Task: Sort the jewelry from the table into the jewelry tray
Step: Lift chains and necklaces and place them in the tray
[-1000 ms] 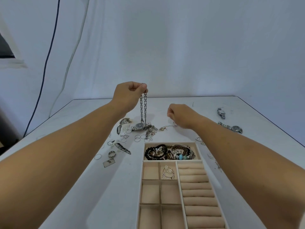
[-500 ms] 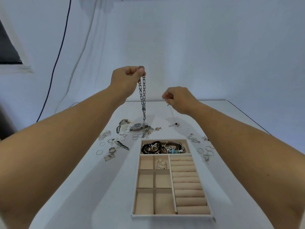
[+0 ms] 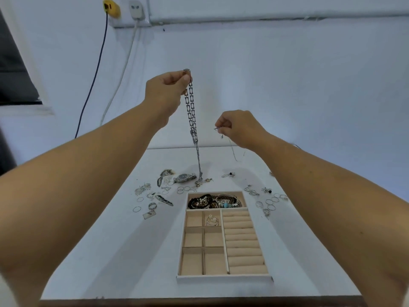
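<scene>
My left hand (image 3: 168,89) pinches the top of a long silver link chain (image 3: 192,116) held high above the table; its lower end still reaches the pile of jewelry (image 3: 200,181). My right hand (image 3: 239,128) pinches a thin fine chain (image 3: 231,144) that hangs down in the air. The beige jewelry tray (image 3: 224,278) lies below on the white table. Its far compartment holds bracelets and beads (image 3: 217,201), and one small square compartment holds a pearl piece (image 3: 212,220).
Loose rings, earrings and pendants lie left of the tray (image 3: 152,201) and right of it (image 3: 269,201). A silver watch (image 3: 184,177) lies behind the tray. The white table (image 3: 124,258) ends at a near edge below. Cables hang down the wall (image 3: 97,69).
Both hands have risen. The link chain now hangs longer with its end still at the pile, and the thin chain has lifted off the table.
</scene>
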